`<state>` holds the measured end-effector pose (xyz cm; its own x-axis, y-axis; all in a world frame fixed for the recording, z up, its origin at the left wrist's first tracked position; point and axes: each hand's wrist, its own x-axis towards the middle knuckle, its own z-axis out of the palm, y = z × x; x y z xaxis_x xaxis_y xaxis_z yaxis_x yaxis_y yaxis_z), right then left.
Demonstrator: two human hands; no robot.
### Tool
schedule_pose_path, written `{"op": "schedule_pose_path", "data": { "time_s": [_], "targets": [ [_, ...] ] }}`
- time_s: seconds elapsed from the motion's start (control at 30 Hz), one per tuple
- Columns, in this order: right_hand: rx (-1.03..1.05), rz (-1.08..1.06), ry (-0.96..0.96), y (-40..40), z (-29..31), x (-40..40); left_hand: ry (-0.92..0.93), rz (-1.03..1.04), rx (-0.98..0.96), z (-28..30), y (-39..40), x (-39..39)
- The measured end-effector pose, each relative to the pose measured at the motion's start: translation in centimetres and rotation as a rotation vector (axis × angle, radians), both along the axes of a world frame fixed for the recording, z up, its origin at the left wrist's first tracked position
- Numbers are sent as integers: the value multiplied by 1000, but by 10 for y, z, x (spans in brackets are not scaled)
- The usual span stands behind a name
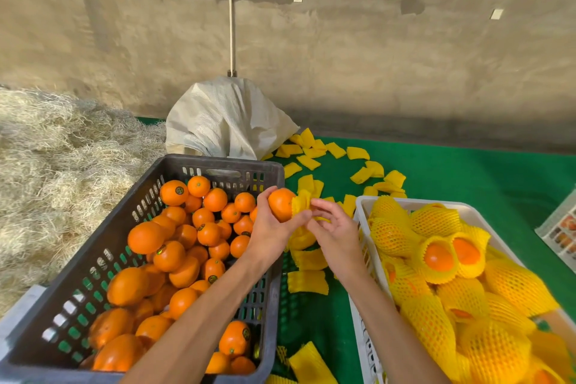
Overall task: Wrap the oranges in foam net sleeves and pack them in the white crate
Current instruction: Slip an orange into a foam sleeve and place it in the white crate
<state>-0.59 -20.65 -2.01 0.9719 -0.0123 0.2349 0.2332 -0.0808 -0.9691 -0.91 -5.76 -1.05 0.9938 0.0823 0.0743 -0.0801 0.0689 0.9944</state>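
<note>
An orange (280, 203) is gripped in the left hand (270, 229), its fingers (265, 196) curled round the fruit, above the gap between the dark crate (218, 167) of bare oranges and the white crate (361, 206). A yellow foam net sleeve (300, 202) has been started over the right side of the orange only; most of the fruit is left uncovered. The sleeve's bunched edge appears to be pinched by the right hand (335, 229), though the fingertips are blurred and the exact hold cannot be made out. Several risks can be judged from this. If the sleeve is pulled too hard while so little of it is seated, the thin foam mesh could be torn, or the mouth could be snapped back off the fruit. If the left grip is loosened to let the sleeve pass, the orange could be dropped onto the green desk (452, 171) or back among the unwrapped fruit. The sleeve could also be left half on, so that the skin is exposed. The white crate is already heaped with wrapped oranges (436, 221), so a carelessly placed fruit could be rolled over the rim. Loose sleeves (308, 282) are scattered on the desk between the crates and could be knocked further away by the forearms.
</note>
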Motion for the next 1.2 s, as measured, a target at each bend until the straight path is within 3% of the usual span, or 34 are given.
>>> {"op": "schedule_pose_path", "data": {
  "time_s": [0.2,0.47,0.6,0.73,0.8,0.97,1.1,1.2],
  "targets": [
    [-123,-184,66,-2,-8,1,30,31,-115,1,1,0],
    [242,23,214,-10,-2,-2,147,44,-359,4,3,6],
    [499,174,327,-15,5,-3,180,2,-363,9,6,5],
    [594,321,378,-26,11,-6,195,-3,-345,10,6,5],
    [555,350,421,-29,13,-6,191,-9,-345,10,6,4],
    [119,229,417,-28,15,-11,174,-34,-384,11,8,2],
    [248,217,412,-20,19,-13,131,-23,-327,12,5,-1],
    [169,274,430,-21,25,-15,113,5,-211,10,6,-1]
  ]
}}
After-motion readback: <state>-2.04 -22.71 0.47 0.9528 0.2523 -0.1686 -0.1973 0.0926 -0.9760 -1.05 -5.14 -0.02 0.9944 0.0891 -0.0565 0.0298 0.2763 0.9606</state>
